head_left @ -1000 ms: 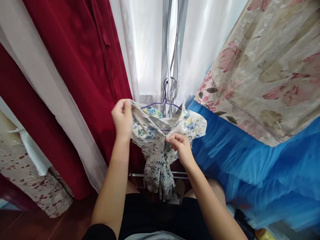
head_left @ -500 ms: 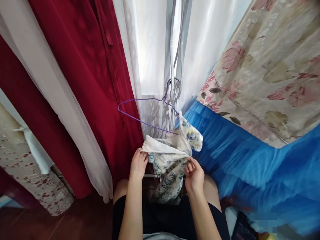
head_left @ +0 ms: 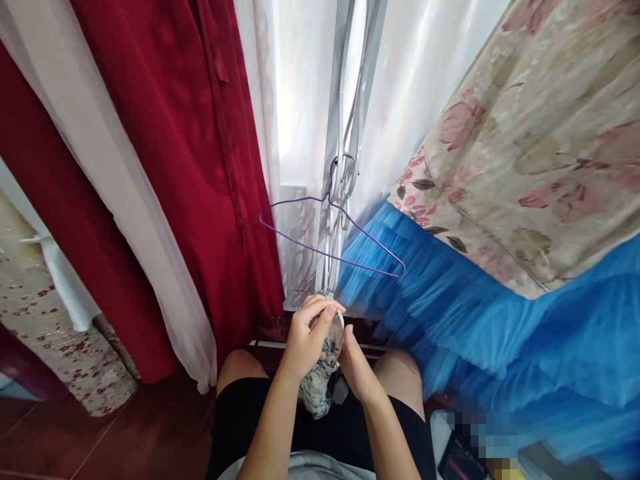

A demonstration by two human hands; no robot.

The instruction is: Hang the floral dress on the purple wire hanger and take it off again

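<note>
Your left hand is closed around the upper part of the floral garment, which hangs bunched between your knees. Your right hand sits against its other side, thumb raised — whether those fingers grip, you can't tell. The purple hanger hangs bare above, so getting the garment off looks done; it's still in hand — crumpled, neither folded nor set down.

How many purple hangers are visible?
1: the purple hanger, before the white fabric, above the left hand and right hand in the picture. Others could be hidden.
</note>
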